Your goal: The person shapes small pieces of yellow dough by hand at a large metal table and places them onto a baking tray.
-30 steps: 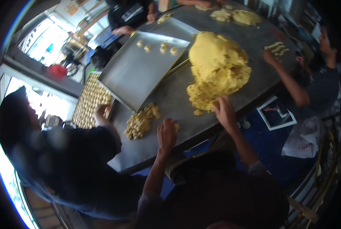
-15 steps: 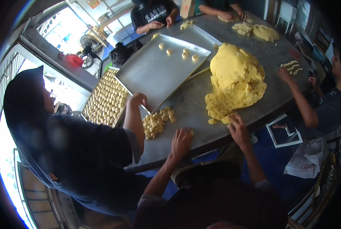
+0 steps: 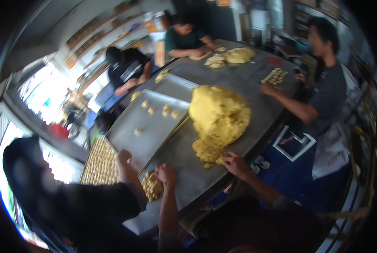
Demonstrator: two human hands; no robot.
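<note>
My left hand (image 3: 165,173), somewhat blurred, is at the pile of small dough pieces (image 3: 152,189), fingers curled; what they hold is hidden. My right hand (image 3: 233,162) is at the near edge of the large crumbly yellow dough mound (image 3: 217,110), fingertips closed on a bit of dough. Beside my left hand lies a metal tray (image 3: 129,143) with several round dough balls. A co-worker's hand (image 3: 124,158) is over its near left corner, just left of my own.
A tray of dense rows of pieces (image 3: 96,162) sits at left. Co-workers (image 3: 321,80) surround the steel table (image 3: 266,114), working at other dough lumps (image 3: 239,55) and small shaped pieces (image 3: 274,76). A white bag (image 3: 329,149) and white frame (image 3: 294,145) are at right.
The view has tilted up toward the far room. My left hand moved left onto the small pieces. A co-worker's hand moved to the tray, where another ball now lies nearer me.
</note>
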